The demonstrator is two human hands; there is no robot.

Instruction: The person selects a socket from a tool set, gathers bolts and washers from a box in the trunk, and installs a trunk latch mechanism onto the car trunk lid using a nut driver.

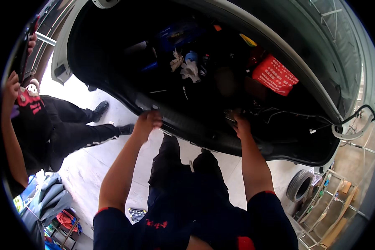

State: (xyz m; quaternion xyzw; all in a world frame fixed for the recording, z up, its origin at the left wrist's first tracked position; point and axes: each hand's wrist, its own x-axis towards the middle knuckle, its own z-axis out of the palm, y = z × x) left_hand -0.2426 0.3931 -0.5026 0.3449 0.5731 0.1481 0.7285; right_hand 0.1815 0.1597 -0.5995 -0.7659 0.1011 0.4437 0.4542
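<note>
My left hand (148, 124) is at the dark sill trim (183, 125) of an open car trunk, its fingers loosely apart with nothing seen in them. Farther right, my right hand (241, 125) reaches over the sill into the trunk, fingers closed around a small part (230, 114) with a metallic glint. The dark interior hides what kind of part it is. Close to that hand, a loose wiring harness (279, 111) runs right across the trunk and ends near a white connector (313, 131).
Inside the trunk lie a red printed bag (275, 75), crumpled white cloth or paper (190, 71) and a blue box (179, 33). Another person (62, 125) stands at left. A tire (300, 185) and metal rack (329, 204) are at right; a tool set (136, 214) lies on the floor.
</note>
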